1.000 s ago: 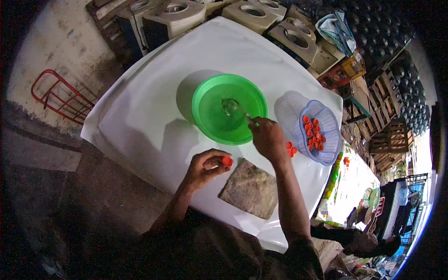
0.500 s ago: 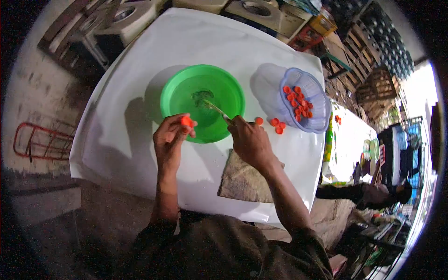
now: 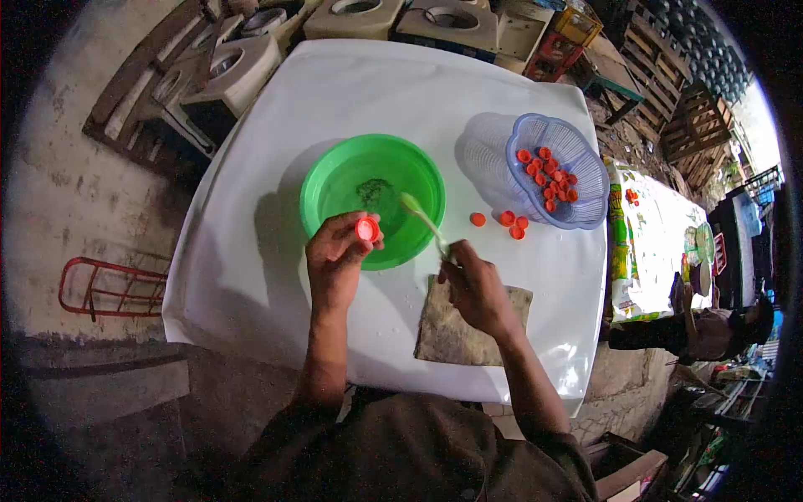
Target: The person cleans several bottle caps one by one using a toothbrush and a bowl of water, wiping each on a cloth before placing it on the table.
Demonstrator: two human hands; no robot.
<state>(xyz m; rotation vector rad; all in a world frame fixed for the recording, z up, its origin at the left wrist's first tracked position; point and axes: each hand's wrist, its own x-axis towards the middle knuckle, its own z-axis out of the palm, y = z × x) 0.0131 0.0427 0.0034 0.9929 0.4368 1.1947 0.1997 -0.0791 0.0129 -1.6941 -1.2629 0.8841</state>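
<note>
The left fingers pinch a cap, its open side exposed, while the right fingers grip the brush by its handle, bristles toward the cap.

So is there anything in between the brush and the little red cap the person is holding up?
Nothing visible: between the brush in the right hand and the red cap in the left hand, I see only open air, with the green basin behind it.
</note>
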